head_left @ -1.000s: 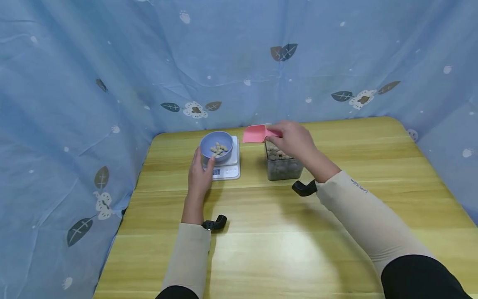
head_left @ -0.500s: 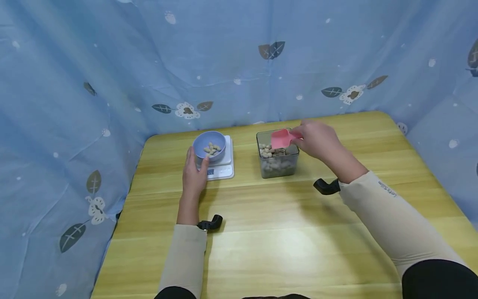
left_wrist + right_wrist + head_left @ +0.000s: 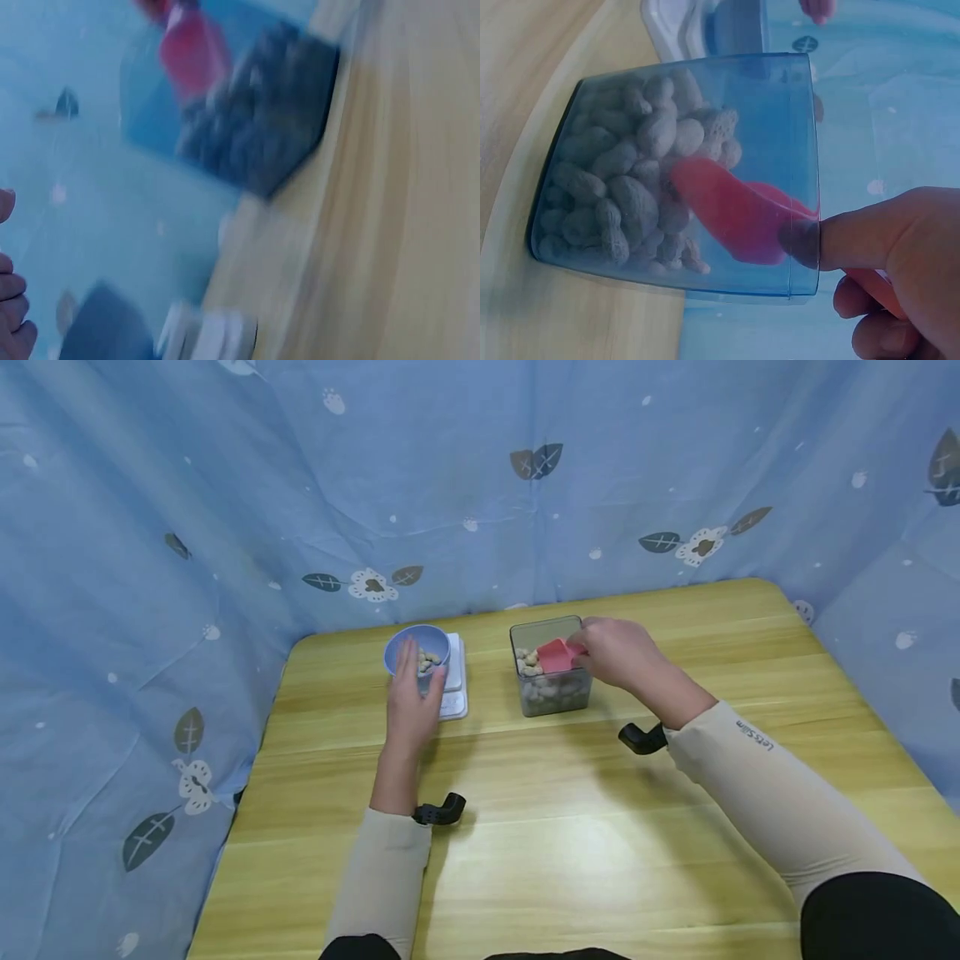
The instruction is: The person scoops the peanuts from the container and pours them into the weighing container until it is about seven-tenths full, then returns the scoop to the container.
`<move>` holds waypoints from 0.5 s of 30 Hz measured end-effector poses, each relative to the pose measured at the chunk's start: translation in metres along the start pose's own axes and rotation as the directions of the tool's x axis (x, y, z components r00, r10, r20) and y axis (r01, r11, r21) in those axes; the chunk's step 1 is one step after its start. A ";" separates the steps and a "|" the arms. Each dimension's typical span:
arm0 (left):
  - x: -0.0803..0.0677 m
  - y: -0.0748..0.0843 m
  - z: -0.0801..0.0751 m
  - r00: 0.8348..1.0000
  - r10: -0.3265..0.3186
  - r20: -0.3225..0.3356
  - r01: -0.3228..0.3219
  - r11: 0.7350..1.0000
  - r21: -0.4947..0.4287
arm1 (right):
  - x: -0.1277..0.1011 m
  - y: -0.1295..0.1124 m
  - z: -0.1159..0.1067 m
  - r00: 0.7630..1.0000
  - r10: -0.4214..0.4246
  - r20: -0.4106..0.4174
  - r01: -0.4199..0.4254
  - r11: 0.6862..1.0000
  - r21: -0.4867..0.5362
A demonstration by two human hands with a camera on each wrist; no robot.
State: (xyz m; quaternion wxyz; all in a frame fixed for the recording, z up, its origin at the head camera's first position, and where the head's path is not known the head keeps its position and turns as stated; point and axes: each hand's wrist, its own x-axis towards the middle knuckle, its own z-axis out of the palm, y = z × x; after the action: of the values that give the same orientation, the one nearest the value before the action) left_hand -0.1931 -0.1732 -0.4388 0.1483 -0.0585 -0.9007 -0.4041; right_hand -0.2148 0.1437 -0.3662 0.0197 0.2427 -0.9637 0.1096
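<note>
My right hand [image 3: 618, 656] grips the handle of a pink scoop [image 3: 557, 655], whose blade dips into a clear square container [image 3: 550, 692] of peanuts. The right wrist view shows the scoop [image 3: 735, 210] inside the container [image 3: 592, 247], resting against the peanuts [image 3: 622, 187]. My left hand [image 3: 411, 693] is held with straight fingers just in front of a blue bowl [image 3: 435, 640] with a few peanuts in it. The bowl stands on a white kitchen scale [image 3: 454, 693], partly hidden by the hand. The left wrist view is blurred; container [image 3: 255, 127] and scoop [image 3: 191, 49] show as smears.
The wooden table [image 3: 570, 827] is fenced by a blue patterned cloth [image 3: 225, 527] on the left, back and right. Black wrist-camera mounts [image 3: 441, 812] sit at both wrists. Scale and container stand side by side near the back edge.
The right hand carried the scoop from above the scale side to the container and lowered it into the peanuts. The left hand lifted from beside the scale to in front of the bowl.
</note>
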 end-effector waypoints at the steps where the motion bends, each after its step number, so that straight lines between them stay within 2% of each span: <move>1: 0.000 0.006 0.005 1.000 0.023 0.020 -0.023 1.000 -0.012 | 0.000 0.000 0.000 1.000 0.000 0.002 0.000 1.000 0.005; 5: 0.000 0.028 0.027 0.987 0.086 0.138 -0.079 0.995 -0.054 | -0.002 0.001 0.001 1.000 -0.007 0.000 0.007 1.000 0.018; 8: -0.001 0.039 0.045 0.967 0.111 0.230 -0.102 0.994 -0.049 | -0.002 0.001 0.001 1.000 -0.006 0.004 0.006 0.999 0.032; 12: 0.000 0.048 0.062 0.947 0.137 0.289 -0.134 0.991 -0.030 | -0.001 0.000 0.000 1.000 0.001 0.026 -0.002 0.999 0.033; 15: 0.001 0.052 0.068 0.944 0.148 0.294 -0.148 0.989 -0.021 | 0.002 0.000 -0.001 0.999 -0.003 0.036 0.002 0.999 0.033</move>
State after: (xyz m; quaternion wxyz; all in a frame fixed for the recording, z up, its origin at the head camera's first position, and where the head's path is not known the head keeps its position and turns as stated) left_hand -0.1970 -0.0876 -0.4447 0.0423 -0.1853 -0.9060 -0.3781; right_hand -0.2170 0.1429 -0.3653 -0.0016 0.2460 -0.9617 0.1209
